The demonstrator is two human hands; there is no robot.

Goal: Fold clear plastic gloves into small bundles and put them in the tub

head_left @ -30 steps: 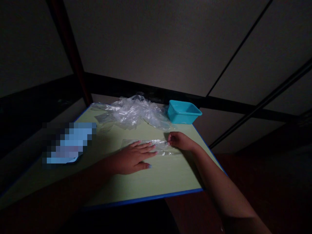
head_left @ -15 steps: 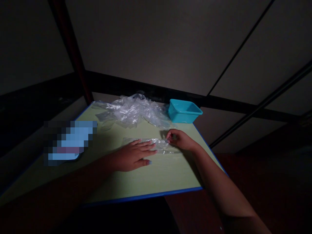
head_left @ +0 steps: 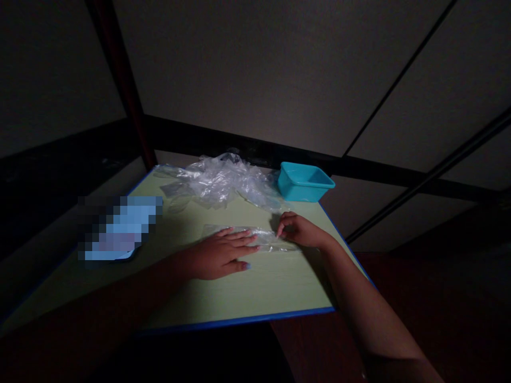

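Observation:
A clear plastic bag lies flat on the pale green table. Across its left part, my left hand rests palm down with fingers spread. At the bag's right part is my right hand, its thumb and fingertips pinched together at the upper edge of the plastic. Whatever is between those fingertips is too small to make out. Behind the hands sits a loose heap of crumpled clear plastic bags.
A turquoise bin stands at the table's back right corner, beside the heap. On the left lies a phone-like device with a blurred, lit screen. Wall panels rise behind the table, which has a blue edge.
The whole view has shifted slightly, moving everything a little to the right. My right hand's fingertips have curled a bit closer onto the plastic, while my left hand stays flat on it.

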